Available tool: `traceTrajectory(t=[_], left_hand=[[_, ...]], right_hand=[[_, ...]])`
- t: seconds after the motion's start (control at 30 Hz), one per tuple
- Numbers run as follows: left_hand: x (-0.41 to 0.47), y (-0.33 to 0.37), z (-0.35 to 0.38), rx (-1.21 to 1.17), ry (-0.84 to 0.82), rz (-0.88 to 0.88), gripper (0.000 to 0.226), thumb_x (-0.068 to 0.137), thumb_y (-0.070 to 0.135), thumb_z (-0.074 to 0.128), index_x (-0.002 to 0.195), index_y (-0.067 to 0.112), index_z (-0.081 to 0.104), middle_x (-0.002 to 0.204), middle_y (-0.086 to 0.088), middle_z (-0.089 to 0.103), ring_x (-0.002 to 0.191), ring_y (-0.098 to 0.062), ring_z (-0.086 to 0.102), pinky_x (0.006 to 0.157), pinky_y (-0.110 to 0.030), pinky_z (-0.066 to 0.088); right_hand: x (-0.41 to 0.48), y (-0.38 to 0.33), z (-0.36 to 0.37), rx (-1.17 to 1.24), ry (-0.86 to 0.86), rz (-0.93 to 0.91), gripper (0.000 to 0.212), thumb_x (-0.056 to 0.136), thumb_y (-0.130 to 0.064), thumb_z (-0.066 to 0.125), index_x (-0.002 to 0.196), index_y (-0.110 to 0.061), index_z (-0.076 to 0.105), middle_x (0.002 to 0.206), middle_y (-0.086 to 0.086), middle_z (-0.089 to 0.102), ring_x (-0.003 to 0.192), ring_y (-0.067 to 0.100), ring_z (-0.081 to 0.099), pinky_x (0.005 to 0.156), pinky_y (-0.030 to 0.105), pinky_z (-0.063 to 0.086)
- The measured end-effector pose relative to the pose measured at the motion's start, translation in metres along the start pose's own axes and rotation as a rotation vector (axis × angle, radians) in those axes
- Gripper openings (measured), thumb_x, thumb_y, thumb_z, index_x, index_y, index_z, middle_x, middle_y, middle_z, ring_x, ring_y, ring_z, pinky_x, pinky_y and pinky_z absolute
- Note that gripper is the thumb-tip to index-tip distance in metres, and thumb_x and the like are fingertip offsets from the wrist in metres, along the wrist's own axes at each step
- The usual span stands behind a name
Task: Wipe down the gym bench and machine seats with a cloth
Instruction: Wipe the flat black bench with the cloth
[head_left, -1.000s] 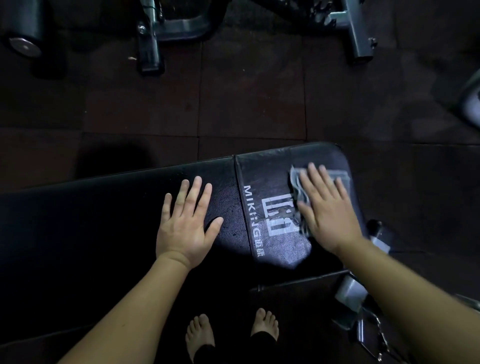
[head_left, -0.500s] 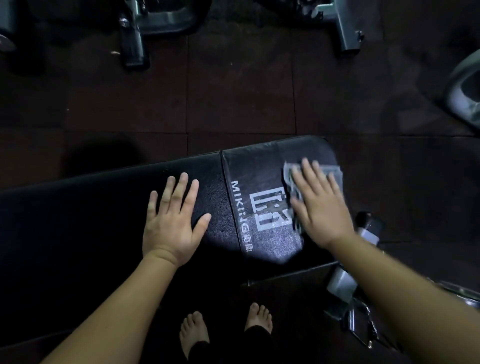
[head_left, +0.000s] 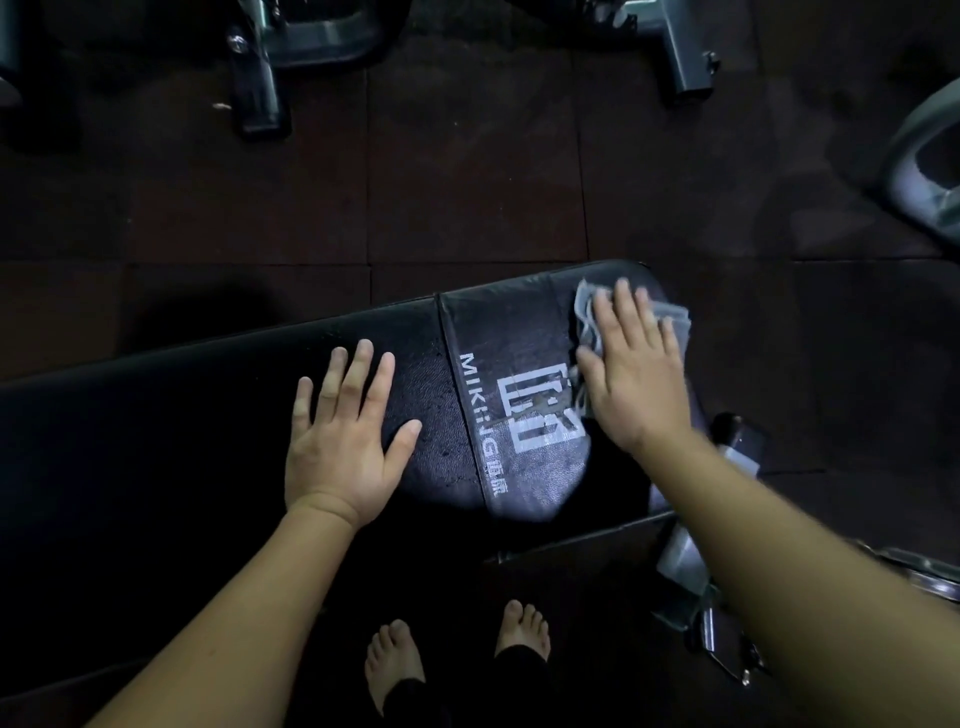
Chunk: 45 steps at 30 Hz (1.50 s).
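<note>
Dim room, dark rubber floor tiles (head_left: 467, 156), grey machine legs (head_left: 260, 88) along the top edge. Black padded bench (head_left: 519, 322) across mid-frame. Left hand (head_left: 343, 441) flat on the padding, fingers spread. Right hand (head_left: 634, 374) flat, fingers straight, pressing grey cloth (head_left: 586, 312) onto the bench's right end.

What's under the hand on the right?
A grey cloth, pressed flat onto the black bench by the right hand. Its edges poke out around the hand; its middle is covered, as is one edge of the white logo.
</note>
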<state>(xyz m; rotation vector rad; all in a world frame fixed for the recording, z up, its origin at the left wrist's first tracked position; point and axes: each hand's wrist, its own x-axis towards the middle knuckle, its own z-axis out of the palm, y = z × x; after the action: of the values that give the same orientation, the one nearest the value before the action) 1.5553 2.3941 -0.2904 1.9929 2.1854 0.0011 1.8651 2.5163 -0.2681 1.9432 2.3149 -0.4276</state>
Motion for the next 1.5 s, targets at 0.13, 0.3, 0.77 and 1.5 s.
traceTrajectory(t=[0.13, 0.3, 0.77, 1.5], left_hand=[[0.0, 0.001, -0.001, 0.037, -0.011, 0.001, 0.079, 0.1, 0.064, 0.025, 0.166, 0.023, 0.018, 0.175, -0.001, 0.008, 0.161, -0.025, 0.008, 0.128, -0.057, 0.011], [0.0, 0.001, 0.0, 0.034, -0.005, 0.007, 0.078, 0.101, 0.065, 0.025, 0.166, 0.023, 0.016, 0.175, 0.0, 0.007, 0.161, -0.023, 0.005, 0.128, -0.056, 0.01], [-0.001, -0.001, -0.001, 0.028, 0.015, 0.012, 0.078, 0.1, 0.065, 0.026, 0.165, 0.022, 0.021, 0.175, -0.001, 0.01, 0.161, -0.024, 0.008, 0.127, -0.058, 0.014], [-0.001, 0.002, -0.002, 0.006, -0.024, -0.005, 0.079, 0.099, 0.065, 0.026, 0.165, 0.022, 0.018, 0.175, -0.001, 0.006, 0.161, -0.026, 0.004, 0.128, -0.058, 0.01]], right_hand=[[-0.107, -0.032, 0.027, -0.02, -0.034, -0.059, 0.07, 0.103, -0.049, 0.034, 0.165, -0.022, 0.019, 0.174, 0.002, 0.006, 0.16, 0.021, -0.002, 0.129, 0.047, 0.003], [-0.093, -0.08, 0.031, -0.023, -0.054, -0.165, 0.069, 0.105, -0.047, 0.034, 0.166, -0.022, 0.014, 0.174, 0.002, 0.004, 0.16, 0.022, -0.002, 0.128, 0.048, 0.004], [0.018, -0.077, 0.006, -0.069, -0.046, -0.421, 0.066, 0.105, -0.05, 0.032, 0.165, -0.026, 0.019, 0.173, 0.0, 0.011, 0.16, 0.021, 0.005, 0.128, 0.05, 0.008], [-0.073, -0.041, 0.019, 0.007, 0.032, 0.124, 0.073, 0.103, -0.056, 0.031, 0.166, -0.024, 0.011, 0.174, 0.006, 0.0, 0.16, 0.026, -0.006, 0.128, 0.05, 0.001]])
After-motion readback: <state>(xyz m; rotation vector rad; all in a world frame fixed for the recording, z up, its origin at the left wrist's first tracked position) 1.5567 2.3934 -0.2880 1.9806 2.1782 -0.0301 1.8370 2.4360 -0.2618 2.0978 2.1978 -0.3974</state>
